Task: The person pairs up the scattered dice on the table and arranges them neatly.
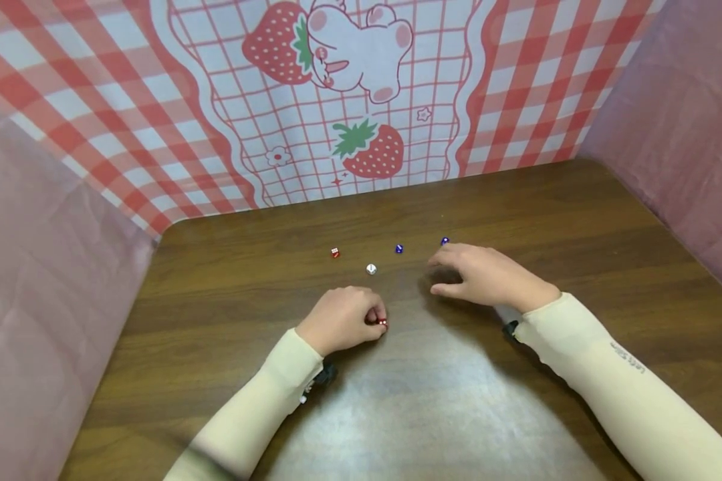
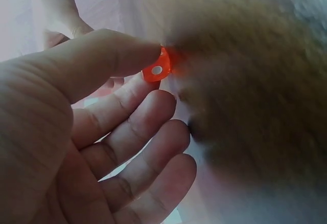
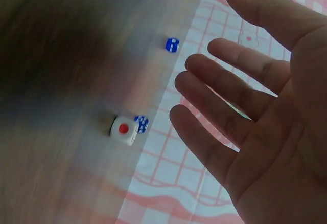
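Observation:
Between thumb and index fingertip, my left hand pinches a red die with white dots, low over the wooden table. My right hand hovers to the right with its fingers spread and nothing in its grasp. Just beyond its fingertips is a blue die. The right wrist view shows a white die with a red dot beside that blue die; in the head view the hand hides this white one. A second blue die, a white die and another red die lie farther left.
The brown wooden table bears the dice. Behind it rises a checked cloth with strawberries. Pink cloth hangs at the left and right sides. A dark band shows below the left sleeve.

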### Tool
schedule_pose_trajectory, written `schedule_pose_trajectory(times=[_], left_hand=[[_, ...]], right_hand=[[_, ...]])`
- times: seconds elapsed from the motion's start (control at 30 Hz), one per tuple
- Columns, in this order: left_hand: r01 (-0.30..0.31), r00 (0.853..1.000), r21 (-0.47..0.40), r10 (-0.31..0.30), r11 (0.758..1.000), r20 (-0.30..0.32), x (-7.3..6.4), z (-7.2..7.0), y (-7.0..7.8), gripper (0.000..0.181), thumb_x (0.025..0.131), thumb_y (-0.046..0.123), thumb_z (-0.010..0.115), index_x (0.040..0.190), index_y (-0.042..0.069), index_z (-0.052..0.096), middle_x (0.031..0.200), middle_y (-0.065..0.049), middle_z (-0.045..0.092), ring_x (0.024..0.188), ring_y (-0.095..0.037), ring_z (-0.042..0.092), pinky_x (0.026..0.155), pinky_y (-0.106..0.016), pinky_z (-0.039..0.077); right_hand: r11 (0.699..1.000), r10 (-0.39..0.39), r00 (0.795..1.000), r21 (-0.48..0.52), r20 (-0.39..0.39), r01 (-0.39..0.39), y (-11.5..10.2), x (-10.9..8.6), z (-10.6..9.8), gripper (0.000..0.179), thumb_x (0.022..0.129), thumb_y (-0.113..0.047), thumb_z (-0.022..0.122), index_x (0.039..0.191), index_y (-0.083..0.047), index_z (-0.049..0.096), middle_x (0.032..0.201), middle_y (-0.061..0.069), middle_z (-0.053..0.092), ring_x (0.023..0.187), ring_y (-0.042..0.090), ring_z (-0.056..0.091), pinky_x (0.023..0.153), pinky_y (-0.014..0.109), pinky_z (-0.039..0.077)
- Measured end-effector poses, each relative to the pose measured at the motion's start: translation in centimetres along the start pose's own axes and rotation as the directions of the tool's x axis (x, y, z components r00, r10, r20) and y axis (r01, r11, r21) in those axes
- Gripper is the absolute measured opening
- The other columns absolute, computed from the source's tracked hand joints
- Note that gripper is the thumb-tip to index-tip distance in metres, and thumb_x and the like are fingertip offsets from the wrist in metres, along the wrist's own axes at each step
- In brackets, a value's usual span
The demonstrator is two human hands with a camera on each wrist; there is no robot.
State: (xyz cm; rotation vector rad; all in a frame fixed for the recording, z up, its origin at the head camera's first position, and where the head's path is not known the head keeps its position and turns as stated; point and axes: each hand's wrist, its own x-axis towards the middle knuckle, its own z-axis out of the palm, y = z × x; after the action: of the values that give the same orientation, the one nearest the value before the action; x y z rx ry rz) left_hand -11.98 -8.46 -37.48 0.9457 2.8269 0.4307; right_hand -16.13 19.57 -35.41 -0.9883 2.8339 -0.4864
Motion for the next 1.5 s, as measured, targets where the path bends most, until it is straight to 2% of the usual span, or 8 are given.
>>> schedule_pose_trajectory(times=[0.27,0.57,1.13,1.37,1.5], left_hand=[[-0.011,0.999,0.002,0.011,1.0,0.033,-0.3,-0.1,0.2,0.007,0.09,0.03,0.076,0.087,0.026,0.072,0.078,0.013,0.061,0.073,-0.007,0.055,0.068,-0.028,0.047],[-0.028,0.998,0.013,0.027,1.0,0.05,-0.6,0.0,0.5,0.011,0.089,0.031,0.077,0.083,0.026,0.07,0.076,0.011,0.06,0.071,-0.007,0.053,0.066,-0.028,0.046],[-0.039,0.999,0.074,0.037,0.996,0.034,-1.2,0.0,1.0,0.013,0.086,0.029,0.077,0.079,0.025,0.067,0.074,0.012,0.053,0.069,-0.007,0.05,0.063,-0.027,0.043],[-0.047,0.998,0.054,0.045,0.997,0.031,-1.3,-0.1,0.9,0.011,0.086,0.031,0.078,0.082,0.024,0.07,0.076,0.012,0.056,0.071,-0.007,0.051,0.065,-0.027,0.045],[-0.054,0.998,0.009,0.054,0.999,0.03,-1.2,-0.2,0.5,0.014,0.086,0.036,0.079,0.088,0.023,0.073,0.081,0.011,0.061,0.076,-0.006,0.054,0.07,-0.026,0.048]], right_hand=[[0.998,-0.07,0.997,-0.007,0.012,0.07,-0.7,0.2,0.6,0.037,0.094,-0.031,0.077,0.124,-0.01,0.071,0.118,0.004,0.069,0.112,0.022,0.066,0.093,0.048,0.054],[0.998,-0.063,0.997,-0.008,0.037,0.063,-0.6,0.1,0.9,0.035,0.096,-0.032,0.076,0.123,-0.011,0.071,0.118,0.004,0.069,0.112,0.023,0.065,0.092,0.05,0.054],[0.998,-0.054,0.998,-0.02,0.04,0.055,-0.6,-0.1,1.0,0.036,0.095,-0.032,0.077,0.124,-0.011,0.072,0.12,0.004,0.069,0.114,0.025,0.065,0.094,0.051,0.054],[0.998,-0.059,0.998,-0.023,0.035,0.06,-0.5,-0.1,1.1,0.036,0.095,-0.032,0.077,0.124,-0.011,0.072,0.12,0.004,0.069,0.114,0.025,0.066,0.093,0.051,0.054],[0.998,-0.058,0.998,-0.021,0.036,0.059,-0.5,-0.1,1.1,0.036,0.095,-0.032,0.077,0.124,-0.011,0.071,0.121,0.004,0.069,0.114,0.025,0.065,0.094,0.051,0.054]])
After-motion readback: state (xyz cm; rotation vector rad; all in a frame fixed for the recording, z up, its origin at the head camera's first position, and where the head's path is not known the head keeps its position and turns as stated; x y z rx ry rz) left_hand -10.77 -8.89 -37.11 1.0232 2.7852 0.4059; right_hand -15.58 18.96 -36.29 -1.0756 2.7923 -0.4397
